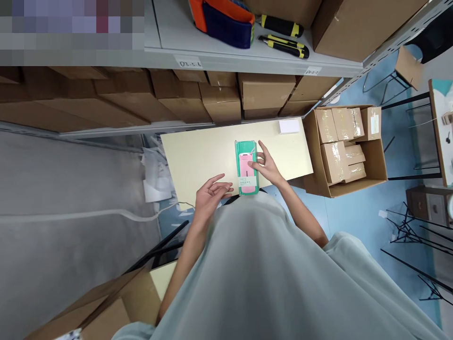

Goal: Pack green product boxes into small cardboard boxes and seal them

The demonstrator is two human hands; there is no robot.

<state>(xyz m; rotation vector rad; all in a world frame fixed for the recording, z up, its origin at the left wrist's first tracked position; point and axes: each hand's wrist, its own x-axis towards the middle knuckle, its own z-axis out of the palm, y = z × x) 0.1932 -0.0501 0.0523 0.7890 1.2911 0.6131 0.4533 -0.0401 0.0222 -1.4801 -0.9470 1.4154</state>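
Note:
A flat green box (251, 190) with a pink item showing on its front and a pale label band near its lower end is over the near edge of a cream tabletop (198, 156). My right hand (268, 166) grips its right side, the thumb on the front face and the index finger raised off it. To the left of the box, my left hand (212, 194) is open with nothing in it; its fingers reach toward the box, a small gap away.
A white box (289, 126) lies at the table's back right. Right of the table stands an open carton (380, 163) holding several small cartons. The shelf (226, 60) above carries utility knives (286, 46) and an orange-blue tape dispenser (226, 23). A white cable (106, 214) runs left.

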